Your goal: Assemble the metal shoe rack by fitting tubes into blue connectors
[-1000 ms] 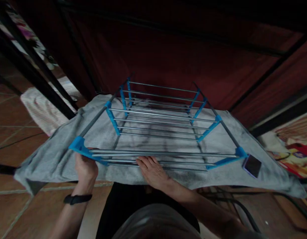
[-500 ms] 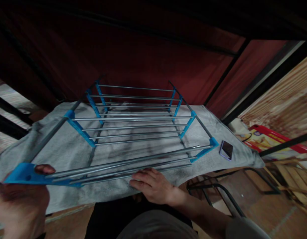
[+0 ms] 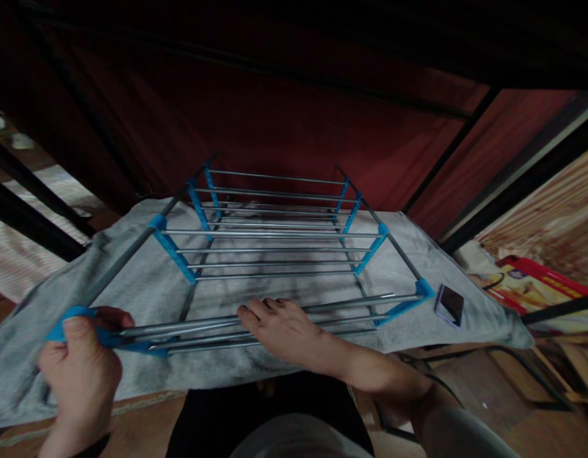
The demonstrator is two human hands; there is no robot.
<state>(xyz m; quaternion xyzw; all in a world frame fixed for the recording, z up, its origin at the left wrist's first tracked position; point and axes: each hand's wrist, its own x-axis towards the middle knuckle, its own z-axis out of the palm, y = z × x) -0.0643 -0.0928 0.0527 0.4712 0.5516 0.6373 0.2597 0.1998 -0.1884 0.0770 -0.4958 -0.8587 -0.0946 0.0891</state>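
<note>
A rack [image 3: 279,250] of grey metal tubes and blue plastic brackets lies on a grey cloth [image 3: 136,273]. At its near left corner my left hand [image 3: 86,366] is closed round a blue bracket [image 3: 132,345], thumb on top and fingers partly behind it. My right hand [image 3: 284,331] lies over the near metal tubes [image 3: 212,326], its fingers curled on them. One loose-looking tube end shows near the right bracket [image 3: 408,302]. Parts of the left bracket and the tubes are hidden under my hands.
To the right of the rack lies a phone [image 3: 450,305] on the cloth. A red and yellow box [image 3: 537,286] stands beyond the cloth at right. Dark red panels [image 3: 284,114] rise behind the rack. A dark-framed chair [image 3: 499,375] is at lower right.
My right hand has moved up from the near edge onto the tubes. My left hand has shifted its hold, thumb now over the bracket. The view has moved slightly.
</note>
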